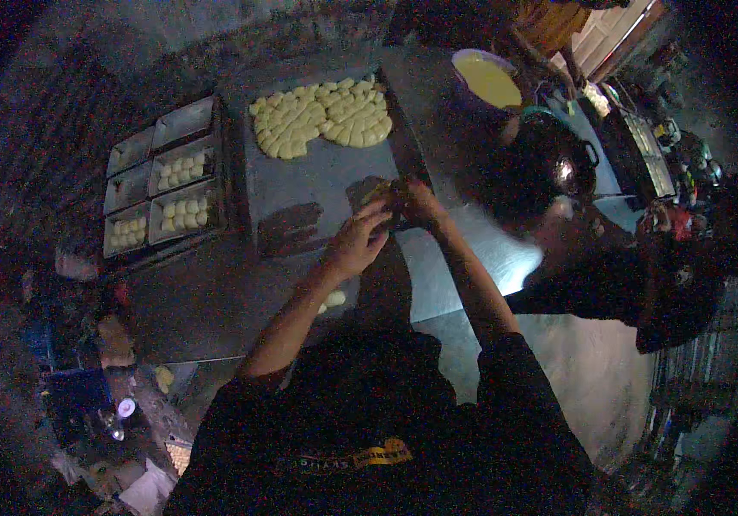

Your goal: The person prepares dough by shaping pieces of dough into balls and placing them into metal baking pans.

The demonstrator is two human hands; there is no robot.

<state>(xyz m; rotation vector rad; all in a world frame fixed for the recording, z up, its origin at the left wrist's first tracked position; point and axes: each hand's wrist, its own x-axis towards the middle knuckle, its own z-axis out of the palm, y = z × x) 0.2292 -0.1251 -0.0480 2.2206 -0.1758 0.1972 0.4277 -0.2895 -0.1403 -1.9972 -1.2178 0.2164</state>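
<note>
My left hand (362, 241) and my right hand (421, 205) meet over the near right part of a large flat metal tray (317, 193). Both have bent fingers, close around a small, dim yellowish thing (380, 191); shadow hides its kind. Beyond them, at the tray's far end, many pale dough pieces (321, 116) lie packed in two joined rounded clusters. A couple of loose dough pieces (333, 301) sit on the metal table beside my left forearm.
At left, a set of joined rectangular baking tins (184, 129) holds rows of dough balls (186, 214) in several compartments. A purple basin (459, 79) of yellow liquid stands far right. Another person's dark-clothed arm (588, 279) and a dark rounded pot (562, 168) are at right.
</note>
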